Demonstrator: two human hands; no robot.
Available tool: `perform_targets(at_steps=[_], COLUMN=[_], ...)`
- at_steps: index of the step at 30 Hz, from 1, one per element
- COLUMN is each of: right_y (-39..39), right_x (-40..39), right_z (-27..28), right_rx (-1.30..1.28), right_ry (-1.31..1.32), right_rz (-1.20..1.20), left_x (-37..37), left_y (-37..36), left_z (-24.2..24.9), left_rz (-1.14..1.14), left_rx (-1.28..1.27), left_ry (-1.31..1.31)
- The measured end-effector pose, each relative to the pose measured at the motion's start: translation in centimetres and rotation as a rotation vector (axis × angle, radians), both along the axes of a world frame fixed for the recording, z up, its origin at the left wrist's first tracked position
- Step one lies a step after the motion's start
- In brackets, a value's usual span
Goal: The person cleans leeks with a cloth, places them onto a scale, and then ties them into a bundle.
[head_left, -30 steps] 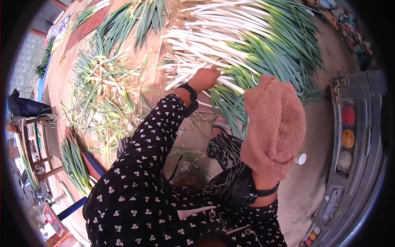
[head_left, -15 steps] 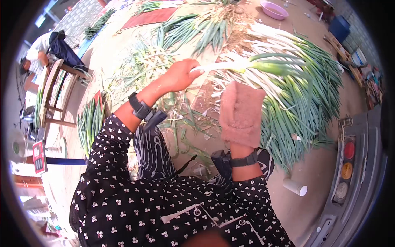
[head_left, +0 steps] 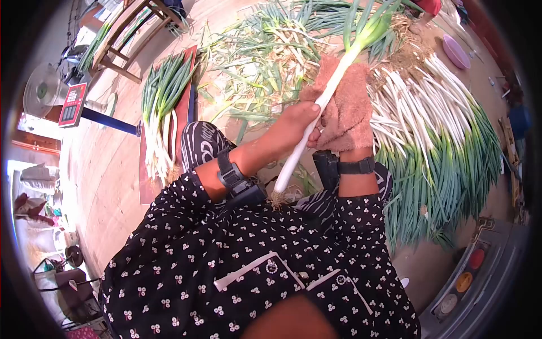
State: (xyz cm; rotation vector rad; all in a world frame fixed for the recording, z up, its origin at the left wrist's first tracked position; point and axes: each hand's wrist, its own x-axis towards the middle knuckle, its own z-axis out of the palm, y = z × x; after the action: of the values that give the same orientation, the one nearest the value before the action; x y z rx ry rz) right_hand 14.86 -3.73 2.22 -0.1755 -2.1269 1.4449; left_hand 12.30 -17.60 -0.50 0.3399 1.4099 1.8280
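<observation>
One long green onion (head_left: 294, 158) slants across in front of me, its rooted white end low near my shirt and its green leaves pointing up and away. Around its white stalk my left hand (head_left: 299, 125) is closed. My right hand (head_left: 345, 113) is wrapped in a pink cloth and lies against the stalk from the other side, with fingertips showing by the stem; the cloth covers most of this hand. Right of it lies a large pile of green onions (head_left: 435, 147), white ends towards the far side. A smaller bunch (head_left: 164, 96) rests on a red board at the left.
Loose leaves (head_left: 265, 62) litter the ground ahead. A wooden stand (head_left: 121, 39), a scale display (head_left: 73, 104) and a fan (head_left: 44, 89) are at the left. A vehicle's rear lights (head_left: 464, 281) are at the lower right, and a pink basin (head_left: 456, 52) is farther back.
The view has turned left. The onion has gone from lying sideways to a steep slant, root end towards me. My left hand and the cloth-covered right hand have come together at the stalk.
</observation>
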Motion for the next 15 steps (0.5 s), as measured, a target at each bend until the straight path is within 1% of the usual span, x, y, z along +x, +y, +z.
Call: perform_targets(at_steps=[3,4,7,8,11,14,15], right_y=[-0.2,-0.1,-0.1,-0.1,-0.2,0.0,0.1], right_x=[0.0,0.0,0.1,0.1,0.2,0.1,0.0], right_z=[-0.5,-0.6,-1.0,-1.2,-1.9,-2.3,-2.3], right_rx=[-0.113,-0.138,-0.204,-0.23,-0.286,-0.324,-0.337], right_ry=[0.011,0.008,0.002,0.002,-0.004,-0.01,-0.012], right_rz=[0.024,0.03,0.031,0.034,0.047,0.066,0.077], left_x=[-0.2,-0.5,0.0,-0.1,-0.7,-0.5,-1.1], left_y=[-1.0,-1.4,-1.7,-1.8,-1.7,-1.6,-1.6], left_z=[0.6,0.7,1.5,1.6,0.2,0.5,0.7], left_rz=[0.043,-0.041,-0.059,-0.064,-0.045,-0.039,-0.013], left_rx=[0.135,0.191,-0.1,-0.155,-0.197,-0.136,-0.139], left_ry=[-0.194,-0.115,0.26,0.311,0.363,0.203,0.26])
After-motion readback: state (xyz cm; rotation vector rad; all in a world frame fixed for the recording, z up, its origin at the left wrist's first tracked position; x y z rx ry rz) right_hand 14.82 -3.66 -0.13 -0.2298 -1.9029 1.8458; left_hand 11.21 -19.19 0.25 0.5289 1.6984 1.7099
